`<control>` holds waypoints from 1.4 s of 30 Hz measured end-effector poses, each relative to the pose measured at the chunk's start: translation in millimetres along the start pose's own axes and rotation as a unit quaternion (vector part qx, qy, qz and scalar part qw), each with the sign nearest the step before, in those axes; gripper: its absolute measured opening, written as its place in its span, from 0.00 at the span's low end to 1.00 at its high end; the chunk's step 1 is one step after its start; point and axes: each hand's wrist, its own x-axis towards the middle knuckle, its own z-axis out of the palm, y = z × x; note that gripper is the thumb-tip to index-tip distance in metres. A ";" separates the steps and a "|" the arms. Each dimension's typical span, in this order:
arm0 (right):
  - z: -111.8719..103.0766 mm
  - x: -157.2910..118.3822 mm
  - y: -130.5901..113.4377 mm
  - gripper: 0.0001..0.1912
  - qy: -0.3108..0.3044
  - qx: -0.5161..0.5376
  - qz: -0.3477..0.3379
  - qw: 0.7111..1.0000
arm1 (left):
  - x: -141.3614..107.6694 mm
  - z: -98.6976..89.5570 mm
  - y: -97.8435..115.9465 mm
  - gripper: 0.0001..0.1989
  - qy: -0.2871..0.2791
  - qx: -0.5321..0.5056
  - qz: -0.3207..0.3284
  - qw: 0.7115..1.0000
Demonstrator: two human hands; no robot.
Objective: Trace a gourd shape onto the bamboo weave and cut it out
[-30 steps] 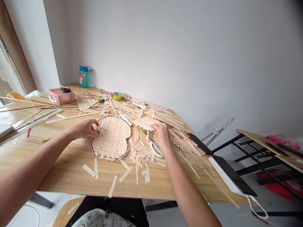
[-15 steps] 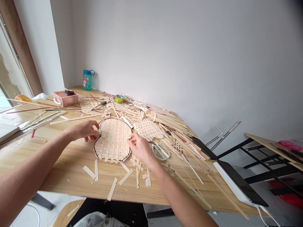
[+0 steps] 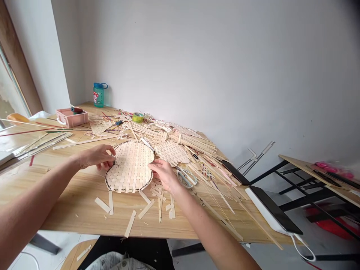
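The woven bamboo-strip panel lay flat on the wooden table, between the 2 hands. The left hand curled at its dark rim, its grip unclear, while the open right hand touched the edge with its fingers. The panel looked light, stiff yet fragile, best held by the rim.

views: 1 | mount: person's head | facing: forward and down | near: left hand, right hand
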 end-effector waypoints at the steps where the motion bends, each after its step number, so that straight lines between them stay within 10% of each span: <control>1: 1.2 0.5 0.2 0.21 -0.021 0.029 0.013 0.999 | -0.4 -0.1 0.2 0.19 -0.003 0.001 0.001 1.000; 16: 5.7 -5.1 -5.3 0.22 -0.063 0.127 -0.040 0.989 | -1.9 -4.1 3.5 0.31 0.019 -0.162 0.100 0.982; 26: 14.2 -11.2 3.0 0.25 -0.115 0.101 -0.050 0.987 | 5.6 13.8 -1.2 0.27 -0.018 -0.267 0.028 0.963; 31: -6.0 -11.9 -15.9 0.24 -0.178 0.012 -0.073 0.981 | 4.9 10.2 -4.1 0.25 -0.015 -0.292 0.027 0.956; 34: -32.3 -12.0 -37.4 0.18 -0.102 -0.131 -0.146 0.975 | 2.5 5.6 -5.2 0.22 -0.015 -0.305 0.041 0.951; 42: -103.1 -40.9 -34.4 0.06 0.112 -0.597 -0.201 0.769 | -5.1 -2.5 -2.0 0.16 -0.037 -0.317 0.086 0.944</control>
